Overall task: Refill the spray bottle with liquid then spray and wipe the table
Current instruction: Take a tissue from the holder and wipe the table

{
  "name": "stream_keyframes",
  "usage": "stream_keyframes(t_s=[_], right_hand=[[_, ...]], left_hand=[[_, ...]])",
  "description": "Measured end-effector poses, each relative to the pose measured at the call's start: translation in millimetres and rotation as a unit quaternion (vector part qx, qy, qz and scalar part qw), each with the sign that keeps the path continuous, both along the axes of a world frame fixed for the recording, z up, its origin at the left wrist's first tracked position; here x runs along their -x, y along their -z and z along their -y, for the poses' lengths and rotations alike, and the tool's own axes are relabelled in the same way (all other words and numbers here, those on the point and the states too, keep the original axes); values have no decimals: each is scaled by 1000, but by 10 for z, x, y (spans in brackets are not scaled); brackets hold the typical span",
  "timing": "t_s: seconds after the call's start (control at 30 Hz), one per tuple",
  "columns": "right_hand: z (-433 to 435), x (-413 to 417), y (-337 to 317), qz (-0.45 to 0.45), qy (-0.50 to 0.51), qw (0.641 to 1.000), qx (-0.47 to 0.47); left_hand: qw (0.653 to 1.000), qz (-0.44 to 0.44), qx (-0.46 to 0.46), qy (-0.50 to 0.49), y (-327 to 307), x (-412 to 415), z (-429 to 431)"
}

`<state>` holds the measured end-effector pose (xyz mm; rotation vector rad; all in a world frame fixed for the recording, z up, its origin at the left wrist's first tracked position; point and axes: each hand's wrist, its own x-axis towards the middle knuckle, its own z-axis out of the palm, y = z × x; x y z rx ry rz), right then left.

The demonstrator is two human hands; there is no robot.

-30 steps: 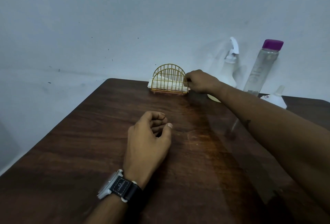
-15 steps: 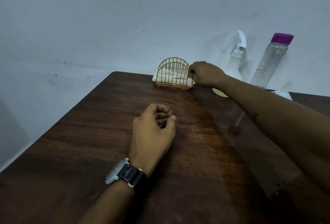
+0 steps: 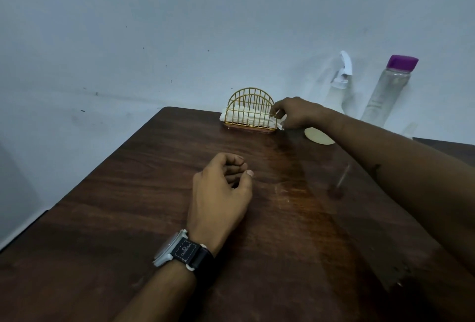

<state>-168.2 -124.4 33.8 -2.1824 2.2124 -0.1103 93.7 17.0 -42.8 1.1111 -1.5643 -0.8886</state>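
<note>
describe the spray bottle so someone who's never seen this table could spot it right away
Look to the far right end of the dark wooden table, against the pale wall. Two bottles stand there: the spray bottle is the milky white one nearer the gold wire holder. It has a white trigger head, whereas the clear bottle has a purple cap.

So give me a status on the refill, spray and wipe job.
Done, apparently: the table shows a wet-looking sheen down its middle, and the spray bottle and the purple-capped bottle stand by the wall, so refilling and spraying look finished. In hand: the right hand pinches a napkin at the end of the gold wire holder; the left hand rests curled and empty. Left: wiping.
</note>
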Motion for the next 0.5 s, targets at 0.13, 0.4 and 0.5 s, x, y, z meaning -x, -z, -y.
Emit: stream_keyframes(t_s=[0.13, 0.4, 0.5], right_hand=[[34, 55, 17, 3, 5, 999, 37], [-17, 36, -34, 5, -28, 999, 28], [-34, 44, -31, -13, -34, 998, 53]], left_hand=[[1000, 1, 3, 0, 7, -1, 4], [1000, 7, 6, 2, 0, -12, -12], [1000, 7, 8, 2, -2, -10, -12]])
